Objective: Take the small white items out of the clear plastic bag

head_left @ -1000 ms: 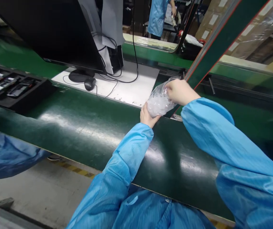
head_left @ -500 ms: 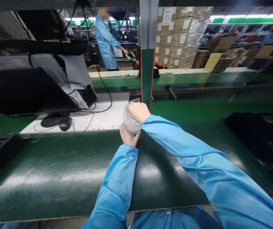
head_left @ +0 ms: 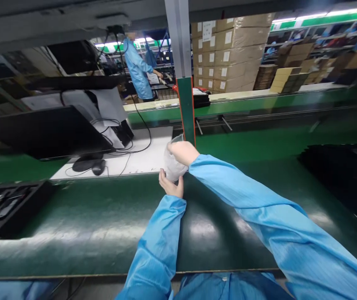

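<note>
Moved since half a second ago: the head view, shifted so that more of the tray shows at left; both hands remain at the bag.

Room: work floor; stacked cartons [head_left: 222, 54] behind a post [head_left: 186, 106]; one co-worker [head_left: 139, 68] in a blue coat, beyond the far ledge.

Counter [head_left: 87, 216]: long, dark green, glossy, with bright light streaks; runs the full width of the view.

Monitor [head_left: 47, 131]: black, tilted in view, standing at left with loose cables behind.

Dark pile [head_left: 337, 179]: black, layered, at far right; contents too dim to tell.

White board [head_left: 153, 137]: flat, under the monitor's stand; its right end lies just beside the bag.

Tray [head_left: 37, 206]: black, compartmented, left end of the counter; holds shiny items, blurred.

Plastic bag [head_left: 174, 167]: one, translucent, whitish; near the foot of the post, between both hands. Whether it rests on anything: cannot tell.

Left hand [head_left: 172, 186]: thumb and fingers clamped about the bag's lower end.

Right hand [head_left: 185, 152]: bent over the bag's upper end; fingertips hidden, so pinched or apart cannot be told.

Mouse [head_left: 98, 167]: black, corded, on the white board.

Step in hand, as judged: working at the bag's mouth. Next move calls for a steady left hold and free right fingers.
</note>
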`<state>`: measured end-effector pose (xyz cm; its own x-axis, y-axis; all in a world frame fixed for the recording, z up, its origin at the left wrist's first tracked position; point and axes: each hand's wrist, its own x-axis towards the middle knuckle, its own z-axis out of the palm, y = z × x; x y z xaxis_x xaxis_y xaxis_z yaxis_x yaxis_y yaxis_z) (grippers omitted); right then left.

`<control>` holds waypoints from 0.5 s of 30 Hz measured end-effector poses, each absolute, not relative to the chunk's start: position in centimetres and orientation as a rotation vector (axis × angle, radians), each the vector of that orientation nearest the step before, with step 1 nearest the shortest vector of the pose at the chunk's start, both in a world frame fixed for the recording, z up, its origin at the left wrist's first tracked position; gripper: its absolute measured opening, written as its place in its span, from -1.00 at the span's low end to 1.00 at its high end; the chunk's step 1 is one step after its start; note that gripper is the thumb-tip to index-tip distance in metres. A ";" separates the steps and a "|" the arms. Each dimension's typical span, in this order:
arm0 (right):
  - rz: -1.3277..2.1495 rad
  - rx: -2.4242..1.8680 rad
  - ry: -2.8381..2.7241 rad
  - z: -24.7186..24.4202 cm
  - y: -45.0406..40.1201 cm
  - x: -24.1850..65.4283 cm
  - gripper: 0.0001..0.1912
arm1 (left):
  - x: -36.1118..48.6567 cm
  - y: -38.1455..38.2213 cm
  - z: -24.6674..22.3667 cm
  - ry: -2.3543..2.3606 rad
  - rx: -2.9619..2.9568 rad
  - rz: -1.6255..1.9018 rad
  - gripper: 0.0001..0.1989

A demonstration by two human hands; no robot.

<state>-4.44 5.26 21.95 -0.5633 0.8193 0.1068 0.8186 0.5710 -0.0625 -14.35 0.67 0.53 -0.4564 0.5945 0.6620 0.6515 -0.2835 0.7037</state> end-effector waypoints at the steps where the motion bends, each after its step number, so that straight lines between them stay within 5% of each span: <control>1: 0.016 -1.357 -2.625 21.9 5.4 -4.1 -0.74 | -14.1 0.2 0.7 -1.850 -1.573 -1.924 -0.19; 8: 0.226 -1.165 -2.216 22.3 4.9 -0.1 -0.61 | -12.4 -5.0 3.3 -1.829 -1.585 -2.291 -0.53; 11: 0.636 -1.081 -1.964 21.0 3.0 2.8 -0.66 | -11.0 -7.2 4.8 -1.872 -1.873 -2.442 -0.69; 15: 1.216 -0.951 -1.583 17.0 -0.5 6.8 -0.74 | -8.1 -7.6 5.9 -2.020 -2.278 -2.633 -0.60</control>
